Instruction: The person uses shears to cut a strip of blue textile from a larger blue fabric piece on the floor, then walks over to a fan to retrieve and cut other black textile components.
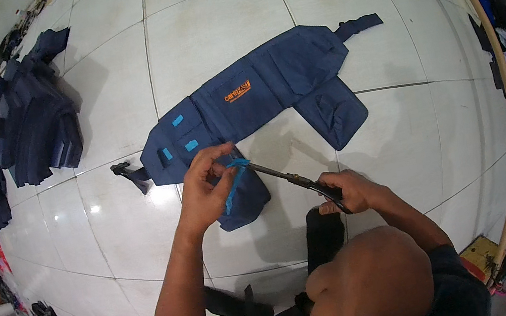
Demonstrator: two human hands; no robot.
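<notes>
My left hand (201,191) pinches a limp bright-blue ribbon strip (234,178) over the soft navy fabric tool belt (256,96) on the floor; my right hand (350,189) grips dark scissors (290,178). I'd hold it taut near the cut.

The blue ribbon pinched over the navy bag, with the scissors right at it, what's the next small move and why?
Probably close the scissors to snip the blue ribbon. The left hand pinches the ribbon taut above the navy tool bag, and the right hand holds the scissors with their tips already at the ribbon's upper end. Whether the blades already straddle it is too small to tell.
</notes>
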